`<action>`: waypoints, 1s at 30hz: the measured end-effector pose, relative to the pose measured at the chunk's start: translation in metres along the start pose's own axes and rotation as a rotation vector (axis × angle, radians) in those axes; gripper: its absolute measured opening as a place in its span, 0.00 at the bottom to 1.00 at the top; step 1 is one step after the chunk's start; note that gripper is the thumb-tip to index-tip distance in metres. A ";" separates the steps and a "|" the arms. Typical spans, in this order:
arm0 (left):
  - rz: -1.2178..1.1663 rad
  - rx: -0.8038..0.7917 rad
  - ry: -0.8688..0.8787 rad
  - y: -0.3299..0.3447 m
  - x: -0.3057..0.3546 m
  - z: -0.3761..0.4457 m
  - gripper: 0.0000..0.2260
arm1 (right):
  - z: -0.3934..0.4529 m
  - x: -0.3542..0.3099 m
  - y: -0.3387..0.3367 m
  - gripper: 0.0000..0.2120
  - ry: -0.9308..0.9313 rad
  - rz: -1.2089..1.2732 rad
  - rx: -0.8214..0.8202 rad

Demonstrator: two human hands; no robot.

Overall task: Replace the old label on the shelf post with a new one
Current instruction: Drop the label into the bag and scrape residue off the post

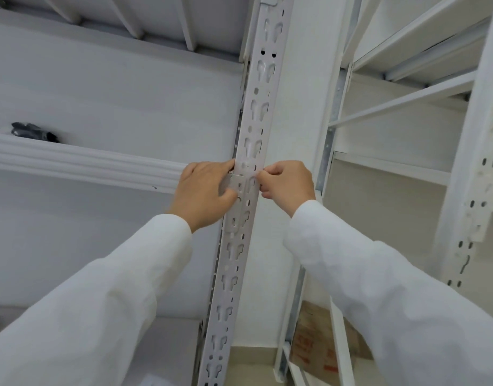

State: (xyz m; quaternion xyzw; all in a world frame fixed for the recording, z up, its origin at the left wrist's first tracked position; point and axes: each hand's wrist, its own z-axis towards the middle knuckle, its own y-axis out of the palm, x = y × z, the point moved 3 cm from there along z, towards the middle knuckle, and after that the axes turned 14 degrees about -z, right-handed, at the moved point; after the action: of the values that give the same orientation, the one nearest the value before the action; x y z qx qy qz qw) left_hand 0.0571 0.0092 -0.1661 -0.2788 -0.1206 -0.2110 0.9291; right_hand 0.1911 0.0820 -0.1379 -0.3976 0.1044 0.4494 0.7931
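A white perforated shelf post (253, 112) runs up the middle of the head view. A small grey-white label (234, 183) lies across the post at hand height. My left hand (203, 190) holds the label's left part between thumb and fingers against the post. My right hand (287, 182) pinches at the label's right edge on the post's right side, fingers curled. Whether this is the old or the new label cannot be told. Both arms wear white sleeves.
A white shelf edge (86, 162) runs left of the post, with a dark object (33, 132) lying on it. A second white shelving unit (406, 107) stands to the right. A cardboard box with red print (320, 346) sits low on the floor.
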 end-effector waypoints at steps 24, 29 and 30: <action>-0.044 0.033 0.140 -0.001 -0.008 -0.018 0.26 | -0.028 0.013 -0.001 0.07 -0.106 0.157 0.054; 0.011 0.067 0.065 -0.013 -0.064 -0.099 0.18 | -0.062 -0.017 0.032 0.06 -0.335 0.223 -0.163; 0.042 0.030 -0.013 -0.015 -0.084 -0.122 0.18 | -0.071 -0.025 0.050 0.06 -0.378 0.212 -0.217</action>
State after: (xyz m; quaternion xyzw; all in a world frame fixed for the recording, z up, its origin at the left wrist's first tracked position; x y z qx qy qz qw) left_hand -0.0108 -0.0440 -0.2869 -0.2688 -0.1241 -0.1880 0.9365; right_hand 0.1505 0.0285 -0.1984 -0.3762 -0.0538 0.6051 0.6996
